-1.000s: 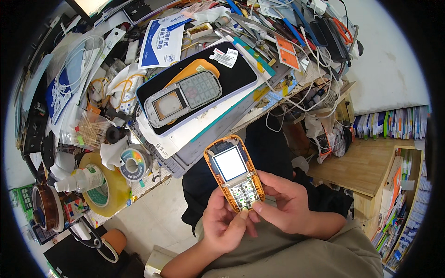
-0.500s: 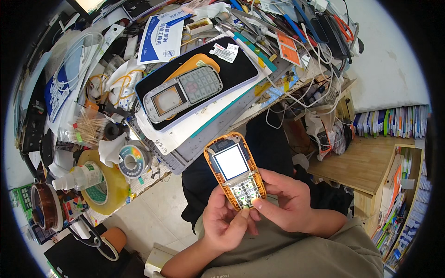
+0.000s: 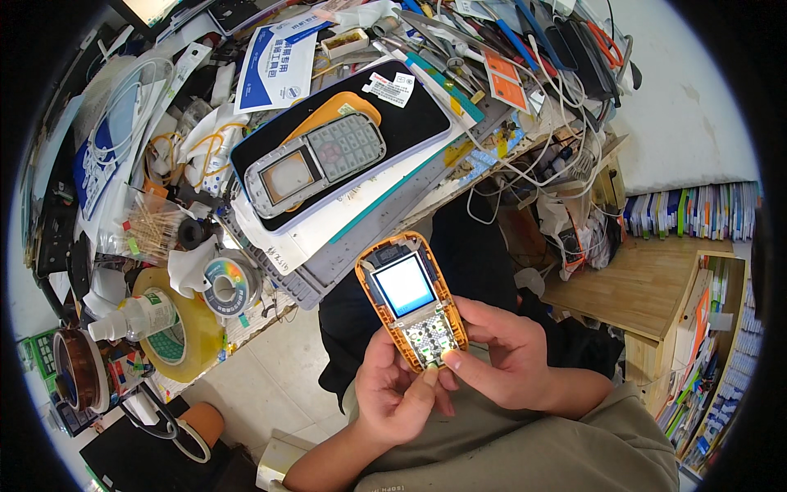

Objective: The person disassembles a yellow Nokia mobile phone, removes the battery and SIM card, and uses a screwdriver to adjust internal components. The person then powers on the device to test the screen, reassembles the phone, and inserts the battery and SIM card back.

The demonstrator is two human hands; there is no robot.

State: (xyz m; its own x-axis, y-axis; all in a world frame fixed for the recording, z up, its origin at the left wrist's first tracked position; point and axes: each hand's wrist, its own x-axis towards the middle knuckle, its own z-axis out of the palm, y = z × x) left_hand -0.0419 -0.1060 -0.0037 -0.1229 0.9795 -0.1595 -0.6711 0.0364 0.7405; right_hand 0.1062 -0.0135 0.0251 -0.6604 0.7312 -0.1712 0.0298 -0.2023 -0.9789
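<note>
Above my lap I hold an orange keypad phone [image 3: 407, 291] with its front cover off. Its small screen glows white and pale blue, and the bare keypad circuit board shows below it. My left hand [image 3: 397, 394] wraps the lower left edge, the thumb at the bottom end of the board. My right hand [image 3: 507, 354] grips the right side, its thumb on the board's lower right corner. On the bench, a grey front cover with keypad [image 3: 332, 156] and an orange back cover [image 3: 338, 108] beneath it rest on a large black-screened device [image 3: 418, 123].
The bench at left holds a solder spool [image 3: 227, 287], a roll of yellow tape [image 3: 205, 344], a clear bottle [image 3: 135, 318] and a bag of cotton swabs [image 3: 146, 221]. Tools and tangled white cables [image 3: 566, 98] crowd the far side. A wooden shelf [image 3: 627, 287] stands at right.
The phone's screen has gone from plain white to white with a pale blue lower part. My hands keep the same grip; the view has shifted slightly.
</note>
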